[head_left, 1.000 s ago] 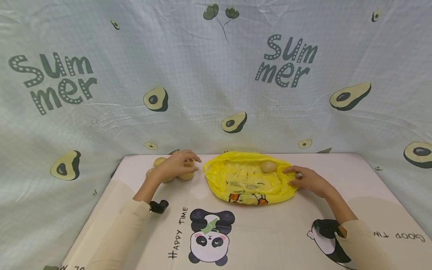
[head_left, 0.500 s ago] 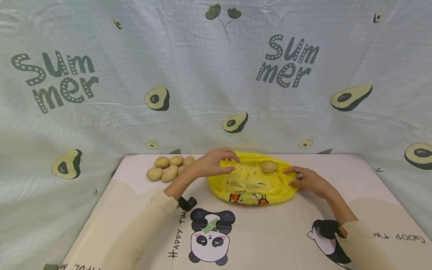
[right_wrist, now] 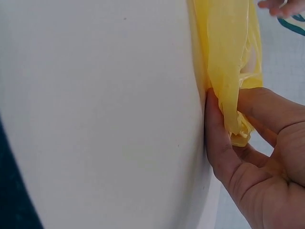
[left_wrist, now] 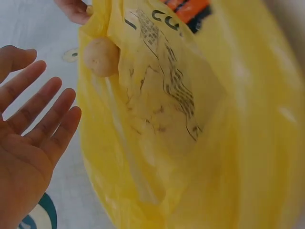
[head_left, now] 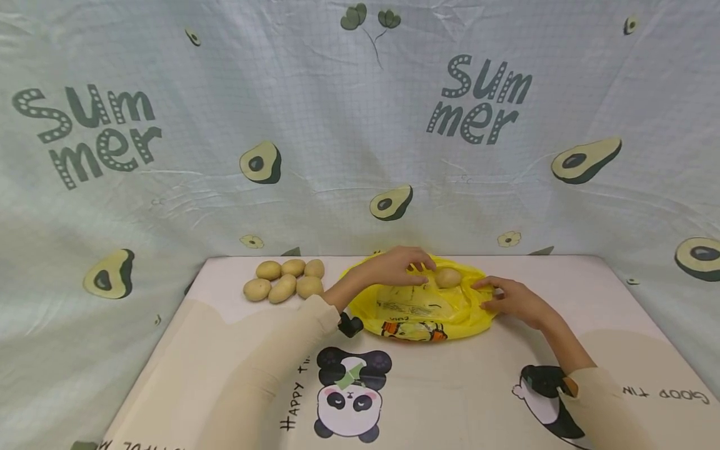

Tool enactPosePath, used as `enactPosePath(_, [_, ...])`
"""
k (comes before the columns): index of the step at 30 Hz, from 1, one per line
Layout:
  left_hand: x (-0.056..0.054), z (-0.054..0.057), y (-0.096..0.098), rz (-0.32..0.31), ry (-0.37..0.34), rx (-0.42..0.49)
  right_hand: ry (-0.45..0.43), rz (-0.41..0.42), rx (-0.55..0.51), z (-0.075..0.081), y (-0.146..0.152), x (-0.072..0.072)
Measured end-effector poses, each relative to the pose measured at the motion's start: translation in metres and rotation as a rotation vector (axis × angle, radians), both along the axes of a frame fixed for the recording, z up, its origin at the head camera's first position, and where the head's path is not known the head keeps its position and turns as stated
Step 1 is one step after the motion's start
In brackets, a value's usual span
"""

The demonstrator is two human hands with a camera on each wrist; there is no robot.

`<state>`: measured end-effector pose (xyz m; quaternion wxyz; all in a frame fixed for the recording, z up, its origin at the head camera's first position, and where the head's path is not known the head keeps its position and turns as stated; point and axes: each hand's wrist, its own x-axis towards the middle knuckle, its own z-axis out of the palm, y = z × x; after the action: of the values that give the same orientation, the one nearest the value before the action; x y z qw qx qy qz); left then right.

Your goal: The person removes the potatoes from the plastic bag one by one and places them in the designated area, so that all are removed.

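A yellow plastic bag lies spread at the back of the table with its mouth gaping. One potato rests inside it, near the right end. Over the bag's left and middle part hovers my left hand, fingers spread and pointing towards that potato. The left wrist view shows its palm bare, apart from the potato. My right hand pinches the bag's right edge between thumb and fingers, as the right wrist view shows up close. To the left, several potatoes sit grouped on the table.
The pale tablecloth carries printed pandas and lettering. Behind the table hangs a fabric backdrop with avocado prints. A black wrist camera is strapped to my left wrist, close to the bag's front left.
My left hand has moved right, from above the potato group to over the bag, near the potato in it. My right hand keeps its pinch on the bag's edge.
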<state>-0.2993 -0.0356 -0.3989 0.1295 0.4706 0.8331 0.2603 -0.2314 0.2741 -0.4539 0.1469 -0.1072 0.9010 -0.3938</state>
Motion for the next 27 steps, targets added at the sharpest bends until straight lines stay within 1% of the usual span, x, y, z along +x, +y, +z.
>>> enactPosePath(3, [-0.006, -0.004, 0.010, 0.018, -0.018, 0.007, 0.000, 0.004, -0.005, 0.000, 0.000, 0.000])
enactPosePath(6, [-0.011, -0.008, 0.019, 0.037, -0.022, 0.011, -0.007, 0.007, -0.006, 0.000, 0.000, 0.000])
enactPosePath(11, [-0.017, -0.011, 0.033, 0.038, -0.022, 0.011, -0.022, -0.006, -0.004, 0.000, 0.000, -0.001])
enactPosePath(14, [-0.020, -0.014, 0.041, 0.038, -0.026, -0.006, -0.027, -0.006, -0.010, 0.000, 0.001, -0.002])
enactPosePath(16, [-0.021, -0.018, 0.046, 0.038, -0.039, -0.011, -0.026, -0.004, -0.011, 0.000, 0.001, -0.001])
enactPosePath(21, [-0.023, -0.027, 0.056, 0.053, -0.041, -0.040, -0.022, 0.007, -0.014, 0.000, 0.000, 0.000])
enactPosePath(27, [-0.024, -0.028, 0.065, 0.081, -0.013, -0.054, -0.012, 0.004, 0.008, 0.001, 0.000, 0.000])
